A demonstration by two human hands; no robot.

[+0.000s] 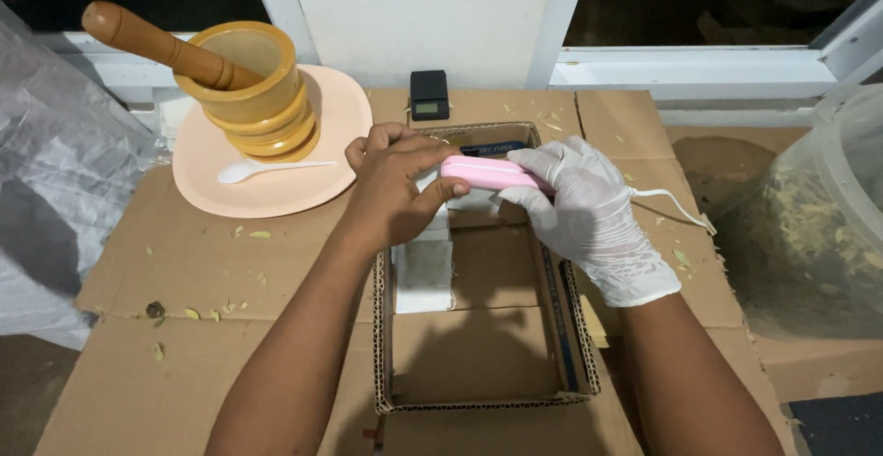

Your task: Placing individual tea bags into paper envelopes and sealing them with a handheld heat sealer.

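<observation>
While both hands [487, 189] meet, they grip a pink sealer [487, 173].

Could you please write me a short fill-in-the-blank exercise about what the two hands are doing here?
1. The right hand wears a white ____.
2. Both hands grip a ____-coloured handheld device above the cardboard tray.
3. The pestle leans in the wooden ____.
4. The white spoon lies on a peach ____.

Missing words: glove; pink; mortar; plate

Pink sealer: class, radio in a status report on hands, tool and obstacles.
Left hand bare, right hand gloved, both gripping pink sealer. White sachet beneath, in cardboard tray. Nothing blocking.
</observation>
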